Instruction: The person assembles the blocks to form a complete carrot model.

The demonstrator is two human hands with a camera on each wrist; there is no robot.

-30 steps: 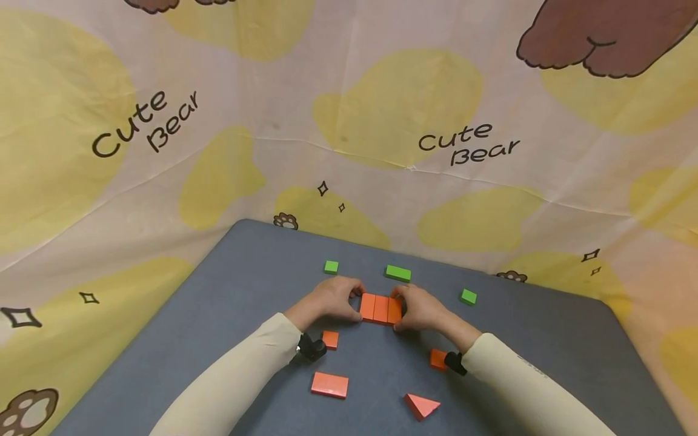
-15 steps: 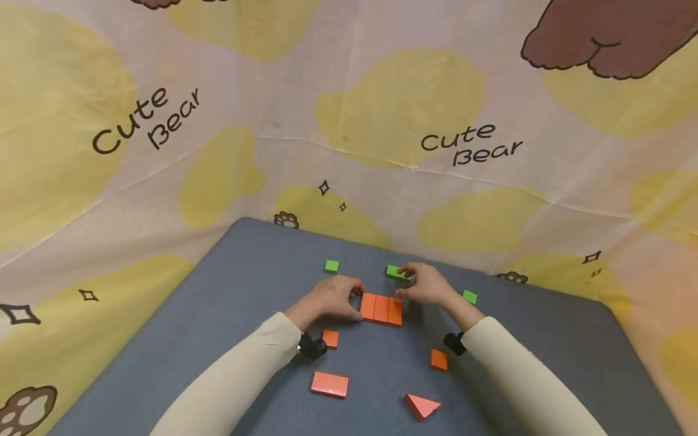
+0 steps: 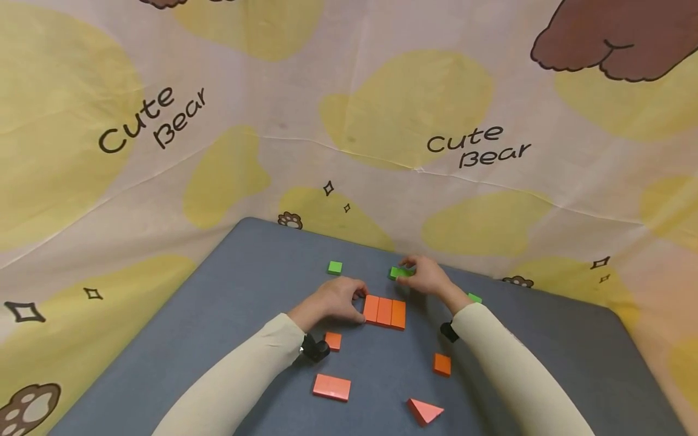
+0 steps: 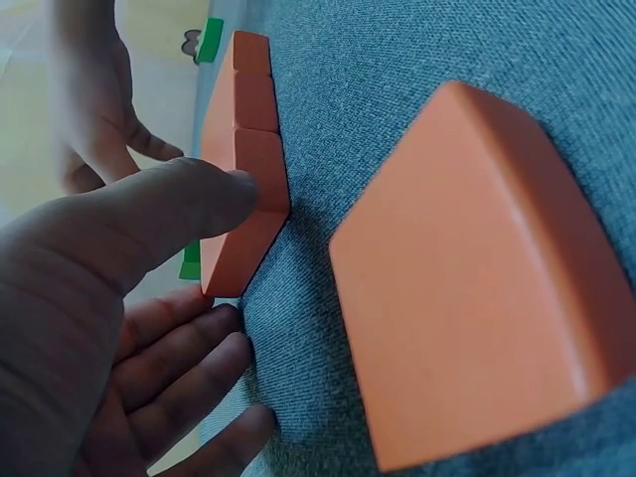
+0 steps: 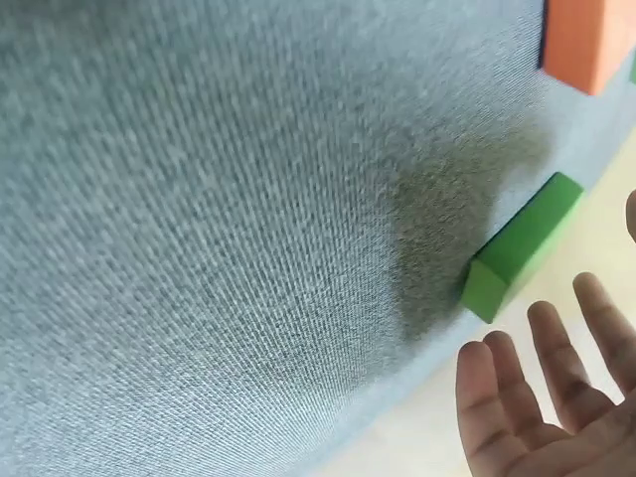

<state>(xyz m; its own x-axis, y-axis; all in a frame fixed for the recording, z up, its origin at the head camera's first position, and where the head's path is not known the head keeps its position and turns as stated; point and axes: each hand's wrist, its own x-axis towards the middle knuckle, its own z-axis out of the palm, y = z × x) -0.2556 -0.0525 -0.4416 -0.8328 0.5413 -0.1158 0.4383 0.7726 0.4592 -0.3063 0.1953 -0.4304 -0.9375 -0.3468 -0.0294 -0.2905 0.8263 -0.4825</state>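
Three orange rectangular blocks [image 3: 384, 311] lie side by side in a row on the table. My left hand [image 3: 339, 298] holds the left end of that row, thumb at its near edge and index finger at its far edge. In the left wrist view the thumb lies against the end block [image 4: 243, 248], and the other fingers are spread. My right hand [image 3: 428, 277] reaches over a long green block [image 3: 399, 273] behind the row, thumb and fingers parted around it. The right wrist view shows the fingers near the green block [image 5: 527, 238], with a gap between.
A small green block [image 3: 335, 267] lies at the back left, another green block [image 3: 475, 298] behind the right wrist. Nearer are two small orange blocks [image 3: 333, 341], a flat pink-orange rectangular block [image 3: 332, 387] and a triangular block [image 3: 425, 412]. A printed cloth [image 3: 371, 121] hangs behind the table.
My right hand has let go of the right end of the orange row and moved back to the long green block. The left hand stays at the row's left end.
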